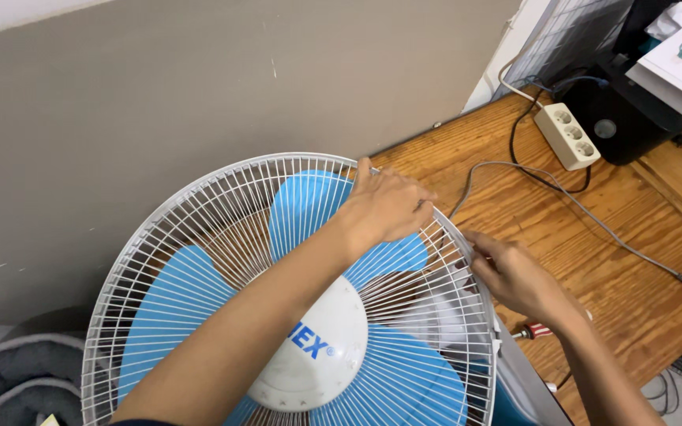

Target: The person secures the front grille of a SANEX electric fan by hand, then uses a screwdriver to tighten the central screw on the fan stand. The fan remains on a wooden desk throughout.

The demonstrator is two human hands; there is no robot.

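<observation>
Left hand [384, 207] draped over the top right rim of the white wire fan guard [199, 237], fingers curled down and clamped on the edge. Right hand [515, 272] just beside it, lower on the same rim, fingertips pinched on the guard's outer band. Fan lying face up, half on the wooden table [633, 252], half hanging past its edge near the grey wall [159, 87]. Blue blades [175, 304] and white hub cap [329, 347] in place behind the grille. Front guard seated all round as far as visible, so probably well advanced or only begun; cannot tell which, nor whether any rim clip is open. Red-handled screwdriver [537, 331] lying idle near the right wrist. Grey power cord [593, 221] unplugged, trailing across the table, white power strip [568, 136] well apart.
</observation>
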